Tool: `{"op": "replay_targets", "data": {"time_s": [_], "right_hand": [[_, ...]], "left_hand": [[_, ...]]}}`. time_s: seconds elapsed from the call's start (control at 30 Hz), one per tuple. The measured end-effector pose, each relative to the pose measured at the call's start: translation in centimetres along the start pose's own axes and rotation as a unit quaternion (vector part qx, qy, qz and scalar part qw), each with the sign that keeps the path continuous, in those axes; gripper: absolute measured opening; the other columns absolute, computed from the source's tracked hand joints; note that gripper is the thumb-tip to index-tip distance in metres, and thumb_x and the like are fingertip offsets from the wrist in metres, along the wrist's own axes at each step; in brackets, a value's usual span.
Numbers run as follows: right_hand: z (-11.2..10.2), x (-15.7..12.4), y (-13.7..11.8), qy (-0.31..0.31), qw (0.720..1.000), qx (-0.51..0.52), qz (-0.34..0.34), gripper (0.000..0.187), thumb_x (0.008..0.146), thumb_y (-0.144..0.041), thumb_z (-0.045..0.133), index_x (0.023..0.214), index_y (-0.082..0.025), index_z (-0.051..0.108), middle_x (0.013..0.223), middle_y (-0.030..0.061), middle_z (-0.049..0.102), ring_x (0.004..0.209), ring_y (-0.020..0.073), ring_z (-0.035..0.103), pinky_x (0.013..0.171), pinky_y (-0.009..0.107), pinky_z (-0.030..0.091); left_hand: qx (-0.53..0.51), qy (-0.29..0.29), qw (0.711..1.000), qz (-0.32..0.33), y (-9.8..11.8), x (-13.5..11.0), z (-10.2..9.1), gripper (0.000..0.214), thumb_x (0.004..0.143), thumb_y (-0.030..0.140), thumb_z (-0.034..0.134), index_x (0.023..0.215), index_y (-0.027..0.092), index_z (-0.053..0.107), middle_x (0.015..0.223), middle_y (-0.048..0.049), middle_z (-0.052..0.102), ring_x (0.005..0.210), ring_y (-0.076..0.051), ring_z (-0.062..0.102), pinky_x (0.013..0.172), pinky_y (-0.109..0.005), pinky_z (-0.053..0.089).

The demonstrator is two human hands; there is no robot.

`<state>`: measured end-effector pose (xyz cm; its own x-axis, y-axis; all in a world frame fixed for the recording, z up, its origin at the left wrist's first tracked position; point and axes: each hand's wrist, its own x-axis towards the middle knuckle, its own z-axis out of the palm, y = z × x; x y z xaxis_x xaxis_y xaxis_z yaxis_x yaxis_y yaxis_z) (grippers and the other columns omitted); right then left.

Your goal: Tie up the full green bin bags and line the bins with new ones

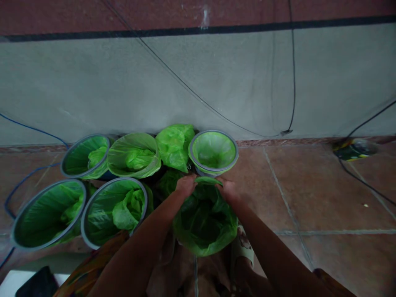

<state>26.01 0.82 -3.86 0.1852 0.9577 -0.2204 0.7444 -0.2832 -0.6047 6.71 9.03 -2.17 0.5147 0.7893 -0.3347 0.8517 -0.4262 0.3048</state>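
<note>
A waste bin with a green plastic bin liner opens upward right in front of me, between my forearms. At its far rim, my left hand is closed on the liner's edge at the left. My right hand grips the same edge on the right, a short way from the left one. A light-green strip of the liner stretches between both hands. The inside of the bin is dark, and its walls are hidden under the plastic. Just beyond my hands stands a smaller lined bin with a grey rim.
Several other lined bins stand at the left with crumpled green plastic inside. A puffed green bag leans near the wall. Cables hang down it. A dark object with a cord lies on the tiled floor at right.
</note>
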Motion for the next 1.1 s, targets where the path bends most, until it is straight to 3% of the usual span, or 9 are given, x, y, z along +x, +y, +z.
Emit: {"op": "replay_targets", "data": {"time_s": [0.2,0.33,0.43,0.53,0.6,0.7,0.8,0.97,1.1], "right_hand": [[0.7,-3.1,0.1,0.067,0.991,-0.051,0.101,0.027,0.09,-0.028,0.05,0.104,-0.018,0.07,0.087,0.008,0.074,0.078,0.0194,0.066,0.068,0.026,0.044],[1.8,-7.2,1.5,0.129,0.971,-0.064,0.193,0.032,0.089,-0.029,0.051,0.113,-0.015,0.067,0.093,0.0118,0.073,0.081,0.0228,0.067,0.069,0.029,0.045],[1.3,-8.1,1.5,0.181,0.968,-0.054,0.164,0.042,0.088,-0.033,0.053,0.122,-0.011,0.062,0.109,0.0165,0.07,0.097,0.0266,0.066,0.08,0.033,0.047],[-0.1,-5.6,0.1,0.221,0.969,-0.036,0.101,0.038,0.094,-0.033,0.042,0.117,-0.013,0.065,0.119,0.0157,0.068,0.108,0.0247,0.063,0.091,0.032,0.046],[-0.9,-2.9,-1.0,0.187,0.981,-0.026,0.053,0.038,0.098,-0.032,0.036,0.113,-0.016,0.067,0.118,0.0121,0.069,0.106,0.0207,0.064,0.091,0.028,0.046],[-0.7,0.4,-2.1,0.07,0.995,-0.063,0.02,0.035,0.099,-0.032,0.038,0.108,-0.019,0.069,0.109,0.0089,0.073,0.097,0.0184,0.067,0.084,0.024,0.046],[0.4,1.6,-1.9,-0.027,0.994,-0.102,0.0,0.038,0.1,-0.036,0.035,0.106,-0.021,0.07,0.102,0.0068,0.075,0.091,0.0176,0.068,0.08,0.023,0.045],[1.7,0.8,-0.5,-0.065,0.99,-0.124,-0.033,0.038,0.099,-0.036,0.04,0.13,-0.026,0.059,0.109,0.0056,0.074,0.097,0.0188,0.068,0.084,0.026,0.046],[1.6,0.3,-0.4,-0.066,0.989,-0.133,-0.02,0.036,0.095,-0.03,0.046,0.127,-0.023,0.062,0.107,0.0068,0.074,0.099,0.0196,0.068,0.087,0.028,0.047]], "left_hand": [[-0.191,0.073,0.976,-0.07,-1.8,-0.5,-0.8,0.074,0.073,0.024,0.073,0.14,0.015,0.042,0.132,-0.0136,0.061,0.114,-0.025,0.062,0.1,-0.035,0.048],[-0.283,0.1,0.948,-0.11,-2.6,-0.8,-1.1,0.053,0.077,0.021,0.067,0.129,0.016,0.054,0.126,-0.0079,0.065,0.106,-0.02,0.065,0.091,-0.031,0.052],[-0.288,0.093,0.948,-0.093,-1.6,-0.5,-1.2,0.024,0.088,0.025,0.054,0.108,0.017,0.065,0.109,-0.0053,0.071,0.099,-0.016,0.066,0.088,-0.027,0.051],[-0.187,0.067,0.977,-0.078,0.1,0.1,-1.4,0.033,0.097,0.031,0.039,0.09,0.017,0.068,0.094,-0.0063,0.073,0.09,-0.016,0.067,0.082,-0.027,0.049],[-0.119,0.05,0.989,-0.068,1.2,0.6,-1.4,0.038,0.099,0.033,0.037,0.086,0.017,0.069,0.092,-0.0068,0.073,0.089,-0.017,0.066,0.081,-0.027,0.047],[-0.084,0.033,0.995,-0.048,1.8,0.6,-0.9,0.037,0.099,0.036,0.039,0.089,0.019,0.07,0.095,-0.0064,0.073,0.092,-0.017,0.066,0.082,-0.026,0.045],[-0.063,0.024,0.998,-0.009,1.3,-0.2,0.1,0.033,0.099,0.037,0.04,0.103,0.021,0.069,0.105,-0.0057,0.073,0.097,-0.017,0.066,0.086,-0.025,0.045],[0.002,0.02,1.0,-0.006,0.0,-1.9,1.4,0.028,0.097,0.035,0.045,0.113,0.022,0.062,0.109,-0.007,0.072,0.102,-0.021,0.066,0.088,-0.029,0.046],[0.032,0.003,0.999,-0.044,-0.1,-2.6,1.4,0.025,0.095,0.031,0.044,0.112,0.02,0.059,0.106,-0.0089,0.071,0.099,-0.023,0.067,0.082,-0.032,0.048]]}}
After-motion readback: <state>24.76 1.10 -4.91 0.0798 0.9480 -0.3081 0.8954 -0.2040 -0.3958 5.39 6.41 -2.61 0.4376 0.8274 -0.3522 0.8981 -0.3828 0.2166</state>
